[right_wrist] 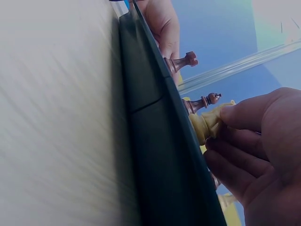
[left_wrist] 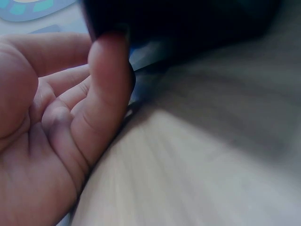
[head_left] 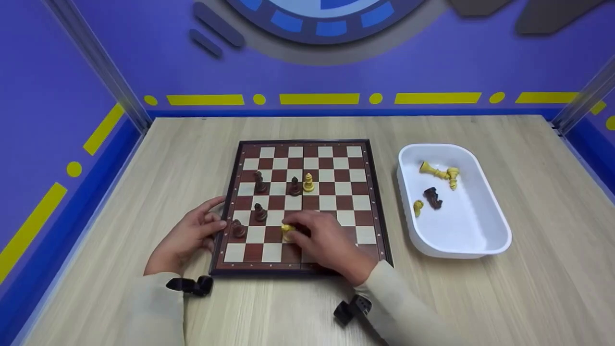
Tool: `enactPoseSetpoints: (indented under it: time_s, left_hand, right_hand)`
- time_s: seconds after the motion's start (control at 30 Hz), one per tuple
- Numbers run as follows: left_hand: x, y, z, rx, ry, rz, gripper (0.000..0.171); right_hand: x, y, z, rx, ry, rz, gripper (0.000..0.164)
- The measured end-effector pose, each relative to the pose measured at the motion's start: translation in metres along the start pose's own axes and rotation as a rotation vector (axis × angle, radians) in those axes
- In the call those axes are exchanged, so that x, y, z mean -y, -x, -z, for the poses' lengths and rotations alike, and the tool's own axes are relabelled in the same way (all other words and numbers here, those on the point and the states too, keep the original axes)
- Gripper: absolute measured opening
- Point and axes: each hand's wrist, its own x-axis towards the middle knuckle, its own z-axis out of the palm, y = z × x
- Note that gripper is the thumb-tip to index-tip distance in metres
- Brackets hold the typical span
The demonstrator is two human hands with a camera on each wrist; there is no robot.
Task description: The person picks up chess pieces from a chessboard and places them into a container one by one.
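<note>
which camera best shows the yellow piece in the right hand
The right wrist view: it shows the yellow piece close and side-on, held by the right hand. The head view shows it small, partly hidden by that hand; the left wrist view does not show it.

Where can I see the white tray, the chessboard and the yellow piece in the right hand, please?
White tray (head_left: 461, 223): head view, bare inside floor.
Chessboard (head_left: 344, 189): head view, bare squares right of centre.
Held yellow piece (right_wrist: 210, 122): right wrist view, middle of its body.
</note>
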Motion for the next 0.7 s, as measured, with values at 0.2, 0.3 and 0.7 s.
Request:
enactPoseSetpoints:
  time_s: [0.2,0.3,0.7]
  left_hand:
    - [-0.0007,0.0005,-0.0005,0.006,0.011,-0.006,0.069]
    - [-0.0009,0.0003,-0.0006,0.008,0.012,-0.006,0.069]
    - [-0.0011,0.0006,-0.0016,-0.011,-0.002,0.006,0.069]
  right_hand:
    - [-0.0022,0.0007,0.0005,0.010,-0.049,-0.036,0.023]
    - [-0.0041,0.0007,0.0003,0.009,-0.081,-0.055,0.024]
    - [-0.0050,-0.0009,0.0030,-0.001,-0.217,-0.178,0.022]
